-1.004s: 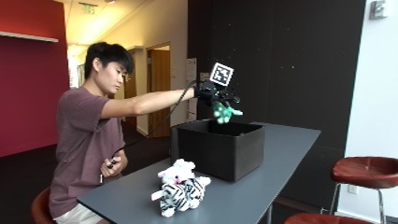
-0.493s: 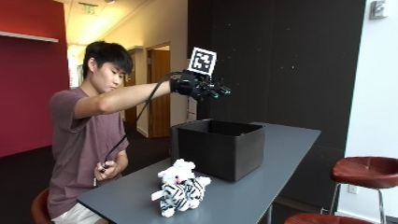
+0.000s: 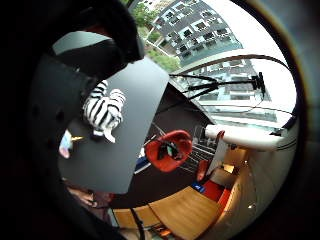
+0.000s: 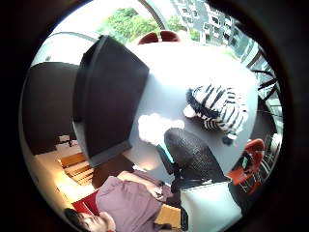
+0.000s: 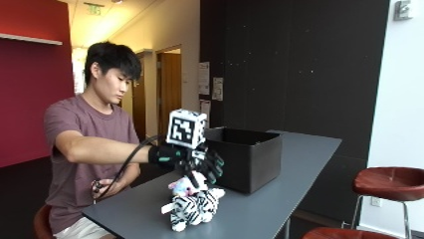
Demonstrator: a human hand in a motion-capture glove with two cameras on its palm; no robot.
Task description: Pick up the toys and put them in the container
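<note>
In the outside view a zebra plush (image 5: 192, 209) and a small white plush (image 5: 180, 186) sit together on the grey table (image 5: 278, 199), in front of the black box container (image 5: 246, 158). My gloved right hand (image 5: 199, 162) hovers just above the white plush with its fingers spread downward, and it holds nothing. The thumb side palm view shows the container (image 4: 108, 96), the zebra (image 4: 217, 106), the white plush (image 4: 154, 128) and one gloved finger (image 4: 193, 154) below the palm. The zebra (image 3: 102, 112) also shows in the little finger side view. The container's inside is hidden.
The person's bare left hand (image 5: 99, 186) rests low at the table's near end. Red stools (image 5: 391, 181) stand on the floor beside the table; one (image 3: 167, 150) appears past the table edge. Bare tabletop stretches beyond the container.
A second ago the hand held a green toy over the container. Then it rose without it. Now it has swung back and down to just above the two plush toys.
</note>
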